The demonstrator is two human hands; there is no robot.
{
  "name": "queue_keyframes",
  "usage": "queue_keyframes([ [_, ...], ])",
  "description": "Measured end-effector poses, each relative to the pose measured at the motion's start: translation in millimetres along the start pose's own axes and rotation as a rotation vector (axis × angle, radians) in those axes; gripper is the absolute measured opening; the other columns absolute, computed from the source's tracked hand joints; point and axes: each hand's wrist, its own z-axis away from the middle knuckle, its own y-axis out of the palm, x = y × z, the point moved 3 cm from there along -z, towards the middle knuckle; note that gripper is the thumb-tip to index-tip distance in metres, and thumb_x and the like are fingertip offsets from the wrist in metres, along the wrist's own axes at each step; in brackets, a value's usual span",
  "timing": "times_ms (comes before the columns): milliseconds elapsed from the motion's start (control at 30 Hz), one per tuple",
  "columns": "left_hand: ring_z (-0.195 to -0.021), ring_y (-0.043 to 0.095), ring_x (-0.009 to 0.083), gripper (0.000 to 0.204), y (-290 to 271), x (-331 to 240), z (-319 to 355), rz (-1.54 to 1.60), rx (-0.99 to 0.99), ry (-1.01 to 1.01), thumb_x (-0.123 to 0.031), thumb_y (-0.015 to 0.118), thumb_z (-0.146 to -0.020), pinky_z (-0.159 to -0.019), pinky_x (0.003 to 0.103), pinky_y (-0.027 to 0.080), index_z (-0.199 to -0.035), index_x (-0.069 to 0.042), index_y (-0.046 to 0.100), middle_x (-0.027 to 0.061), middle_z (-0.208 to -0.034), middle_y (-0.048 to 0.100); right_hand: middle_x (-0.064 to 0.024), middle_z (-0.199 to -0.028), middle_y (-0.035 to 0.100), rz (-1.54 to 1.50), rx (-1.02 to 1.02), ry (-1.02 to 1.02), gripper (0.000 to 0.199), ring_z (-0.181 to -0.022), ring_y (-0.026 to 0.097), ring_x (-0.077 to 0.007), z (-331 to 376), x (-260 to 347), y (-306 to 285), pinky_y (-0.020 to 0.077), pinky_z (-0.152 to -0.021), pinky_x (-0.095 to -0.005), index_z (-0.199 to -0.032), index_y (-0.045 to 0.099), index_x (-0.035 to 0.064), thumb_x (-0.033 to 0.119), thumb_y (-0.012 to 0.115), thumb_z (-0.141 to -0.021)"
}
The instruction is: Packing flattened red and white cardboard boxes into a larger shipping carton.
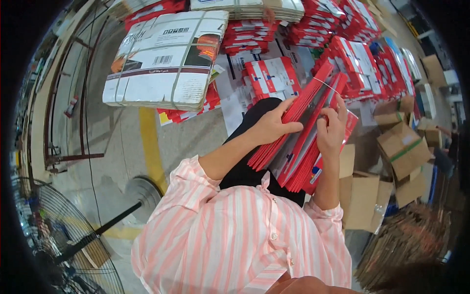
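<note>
A bundle of flat red folded cartons (293,130) stands on edge over my lap, parted down the middle so that pale inner faces show. Around its far end runs a thin white band (327,84). My left hand (280,121) grips the left part of the bundle, thumb on the inner side and fingers at the outer side. On the right part, my right hand (332,128) closes with bent fingers over the top edges. Its fingertips are partly hidden, and I cannot tell whether they touch the band.
Ahead lie a bundled white carton stack (164,63) tied with straps and several piles of red folded cartons (360,66). Open brown boxes (404,149) and flattened cardboard (404,245) are at the right. A standing fan (68,235) is at the lower left.
</note>
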Motion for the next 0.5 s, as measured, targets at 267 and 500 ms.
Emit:
queue_keyframes([
  [267,-0.11,0.058,0.023,0.095,7.7,-14.2,1.7,0.014,0.057,-0.046,-0.036,0.079,-0.073,-0.096,0.032,0.043,-0.147,-0.006,0.027,0.0168,-0.123,0.058,-0.02,-0.138,0.045,0.058,0.015,0.138,0.035,-0.118,0.048,-0.0392,-5.0,9.9,-7.7,0.0407,-0.094,-0.0464,-0.076,0.058,0.0029,0.031,0.077,-0.073],
  [500,-0.107,0.057,0.0209,0.088,4.8,-6.6,2.3,-0.04,-0.003,-0.088,-0.034,0.074,-0.08,-0.094,0.031,0.042,-0.147,-0.003,0.026,0.0171,-0.12,0.058,-0.0232,-0.136,0.045,-0.098,-0.104,0.187,0.012,-0.116,0.05,-0.0408,0.7,2.0,-8.2,0.0422,-0.093,-0.0449,-0.082,0.059,0.0031,0.005,0.062,-0.069],
])
